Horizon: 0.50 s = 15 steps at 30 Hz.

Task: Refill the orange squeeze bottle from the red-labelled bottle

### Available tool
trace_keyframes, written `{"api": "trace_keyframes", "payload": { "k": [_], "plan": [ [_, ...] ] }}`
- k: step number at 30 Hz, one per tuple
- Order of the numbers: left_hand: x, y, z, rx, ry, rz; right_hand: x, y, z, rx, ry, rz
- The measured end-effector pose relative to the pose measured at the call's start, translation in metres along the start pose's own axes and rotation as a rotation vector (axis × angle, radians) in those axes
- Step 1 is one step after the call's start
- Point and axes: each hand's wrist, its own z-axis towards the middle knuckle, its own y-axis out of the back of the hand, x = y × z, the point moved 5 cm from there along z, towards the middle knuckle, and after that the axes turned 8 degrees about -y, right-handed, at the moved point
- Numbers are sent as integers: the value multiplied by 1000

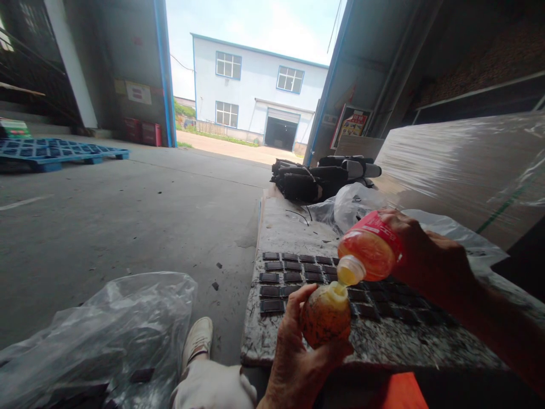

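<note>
My left hand (298, 346) is wrapped round a small round bottle (326, 321), brownish and speckled with dark bits, its yellowish open neck facing up. Above it, my right hand (419, 244) grips a larger clear bottle (370, 253) with a red label, tipped down to the left. Yellow liquid runs from its mouth into the neck of the small bottle. Behind and beneath both hands, rows of small dark rectangular pieces (272, 291) lie on the speckled work table (293, 233). Some of these pieces are hidden by my hands and the bottles.
Black rolled bundles (302, 184) and clear plastic film (355, 199) sit at the table's far end. A film-wrapped stack (460, 165) stands right. On the floor are a plastic bag (128, 324) with dark pieces, my shoe (198, 341) and a blue pallet (63, 152).
</note>
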Motion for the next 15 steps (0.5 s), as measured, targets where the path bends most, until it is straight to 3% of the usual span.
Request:
{"api": "trace_keyframes", "payload": {
  "k": [9, 15],
  "plan": [
    [-4, -3, -1, 13, 3, 4, 4, -1, -4, 196, -83, 40],
    [-3, -2, 0, 30, 8, 19, 2, -5, -8, 201, -79, 83]
  ]
}}
